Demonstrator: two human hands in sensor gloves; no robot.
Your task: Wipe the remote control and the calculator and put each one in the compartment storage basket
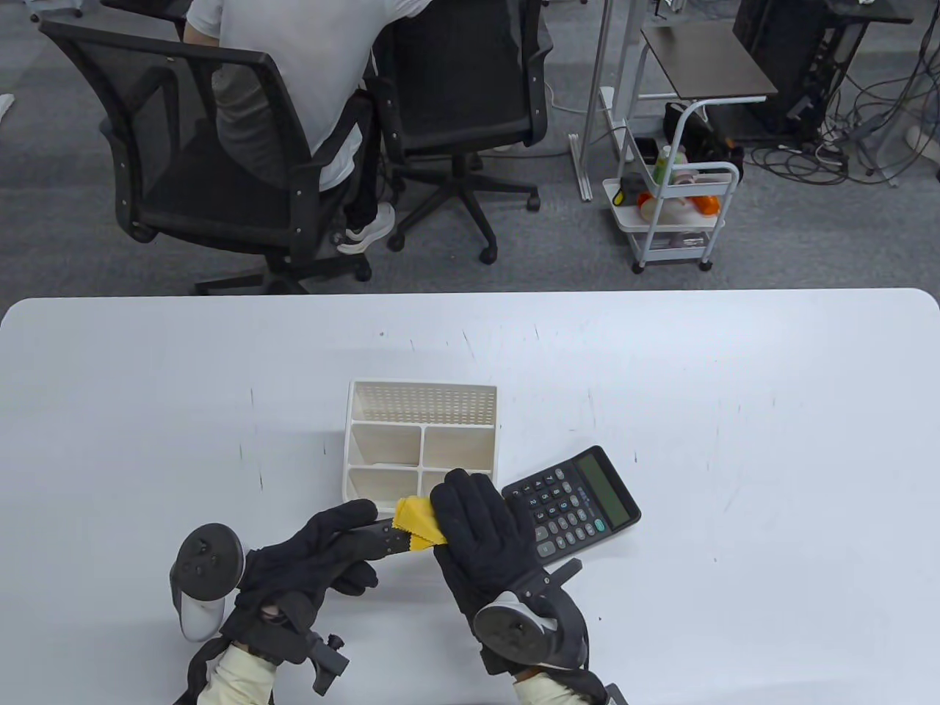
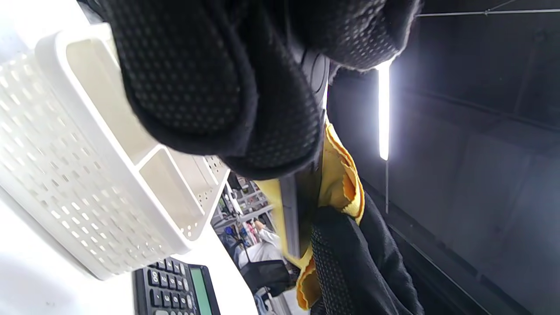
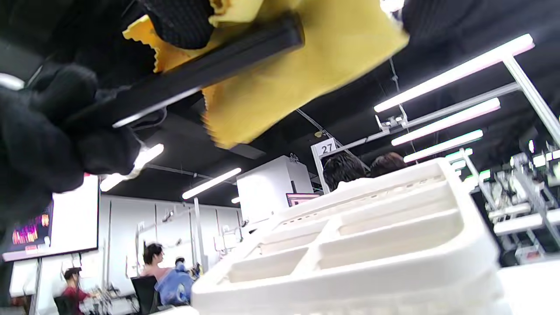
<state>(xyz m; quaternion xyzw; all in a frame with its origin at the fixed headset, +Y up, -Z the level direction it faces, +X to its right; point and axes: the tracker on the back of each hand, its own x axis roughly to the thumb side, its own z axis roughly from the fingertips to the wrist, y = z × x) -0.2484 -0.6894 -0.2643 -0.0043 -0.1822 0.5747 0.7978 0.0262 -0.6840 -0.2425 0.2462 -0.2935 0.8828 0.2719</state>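
Left hand (image 1: 323, 547) grips remote control (image 1: 385, 537) just in front of storage basket (image 1: 421, 440); right hand (image 1: 481, 525) pinches yellow cloth (image 1: 418, 520) round its end. Wipe full length, both faces. Calculator (image 1: 573, 503) right of basket, unwiped I'd guess

Most of the remote control (image 1: 385, 534) is hidden: the left hand (image 1: 323, 547) covers one end and the yellow cloth (image 1: 417, 520) under the right hand (image 1: 481, 532) wraps the other, so its buttons cannot be read. The right hand also covers the calculator (image 1: 576, 503) corner nearest the storage basket (image 1: 422, 382) (and part of the basket's near compartments). The calculator's key labels are too small to read.
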